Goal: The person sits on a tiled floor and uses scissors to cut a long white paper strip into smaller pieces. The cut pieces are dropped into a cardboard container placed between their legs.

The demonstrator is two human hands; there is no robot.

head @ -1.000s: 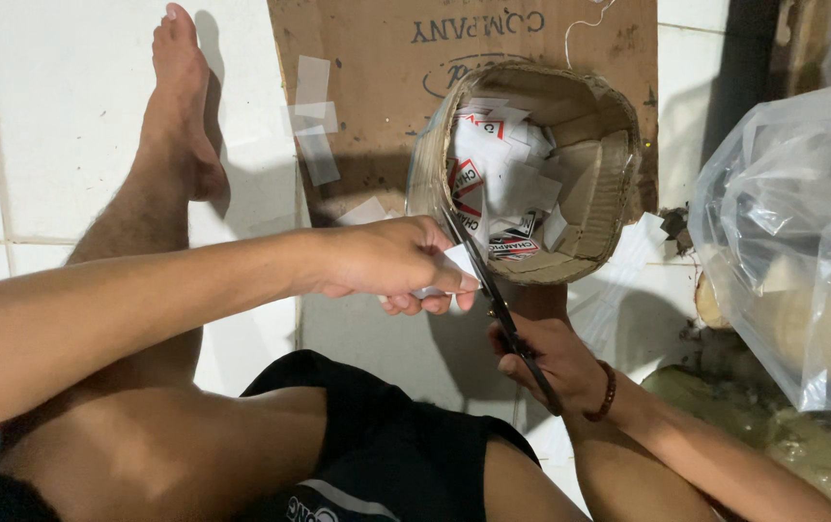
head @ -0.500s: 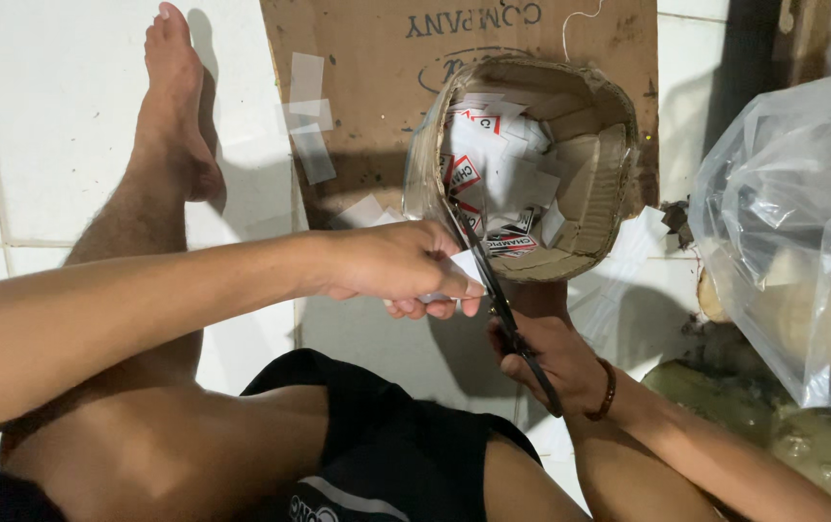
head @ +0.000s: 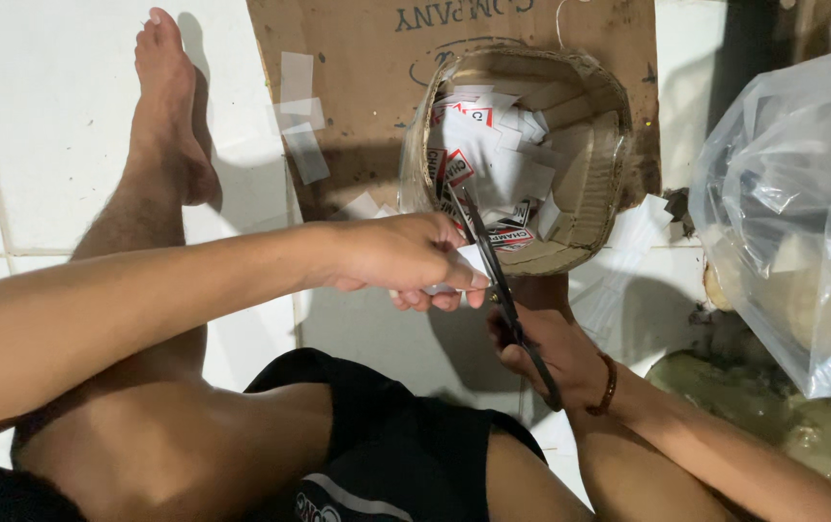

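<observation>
Little has changed over the last second: the white paper slip [head: 469,261] is still pinched in the left hand [head: 406,263], and the black scissors [head: 502,290] are still gripped by the right hand [head: 556,353], blades at the slip. The work is held just near of the cardboard bowl [head: 594,184] of cut labels, so cutting appears ongoing.
</observation>
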